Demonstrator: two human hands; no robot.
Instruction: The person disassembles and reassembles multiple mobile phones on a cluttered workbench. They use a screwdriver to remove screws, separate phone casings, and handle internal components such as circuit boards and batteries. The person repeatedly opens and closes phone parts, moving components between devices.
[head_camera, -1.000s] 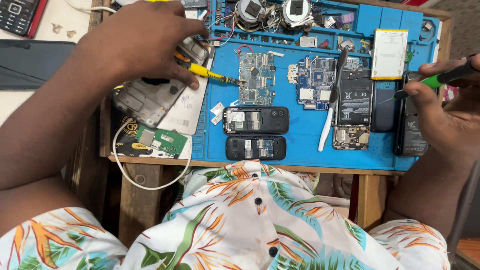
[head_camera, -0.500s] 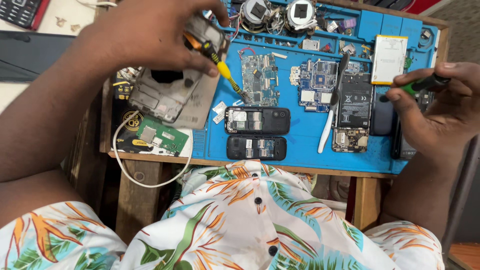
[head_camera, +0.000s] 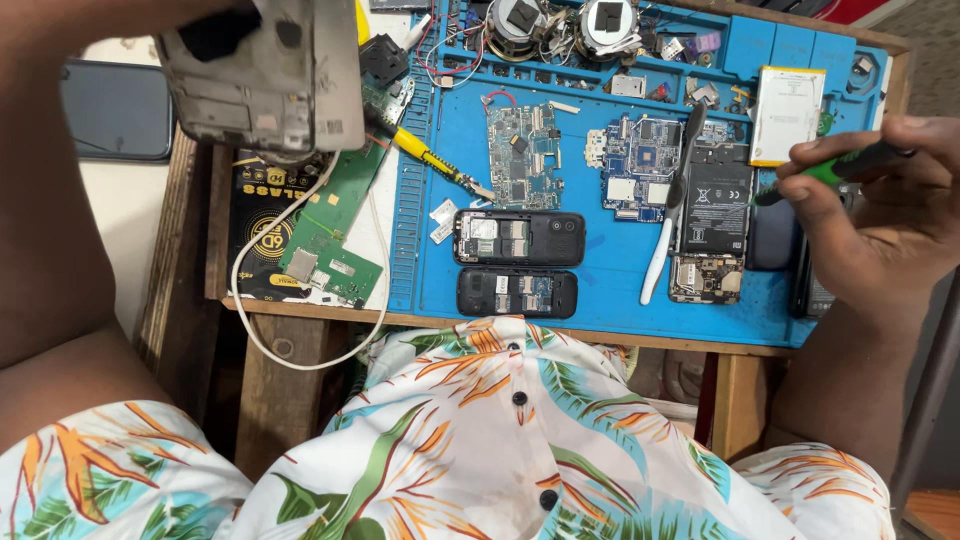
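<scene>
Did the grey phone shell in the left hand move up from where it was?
Yes. The grey phone shell has been lifted off the white sheet, up and away from the blue mat toward the top left; earlier it lay flat beside the mat's left edge.

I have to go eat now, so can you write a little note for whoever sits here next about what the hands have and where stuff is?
Left hand: holds a grey phone frame lifted above the bench.
Right hand: grips a green-handled screwdriver near the open phone with battery.
On the blue mat: two circuit boards, two opened black phones, a white pry tool.
Done: phones opened.
Left: everything remains apart.
</scene>
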